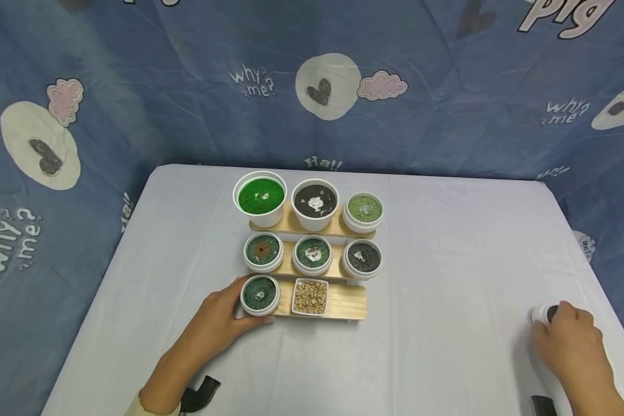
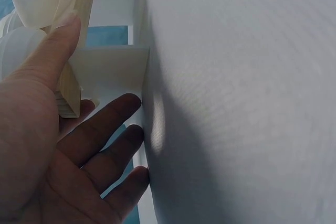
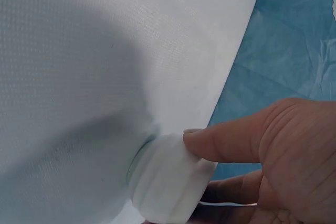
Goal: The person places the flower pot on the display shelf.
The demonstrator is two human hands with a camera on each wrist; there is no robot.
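Observation:
In the head view, my left hand (image 1: 218, 320) grips the left end of the lowest plank of a three-step wooden stand (image 1: 348, 300). The thumb (image 2: 60, 43) lies along the plank's front edge, and the other fingers reach behind and under it. Just above that grip, a white tub with dark green filling (image 1: 260, 294) sits on the plank. Far to the right, close to the table's edge, my right hand (image 1: 574, 341) holds a small round white tub (image 3: 168, 179) with a dark top. Its thumb presses the tub's side, while the lower fingers are partly hidden.
On the stand's upper steps are several white tubs with green or dark filling, including a bright green one (image 1: 262, 196). A square white dish of tan bits (image 1: 310, 297) sits on the lowest step. White cloth covers the table (image 1: 447, 260); a blue printed curtain (image 1: 187, 86) hangs behind.

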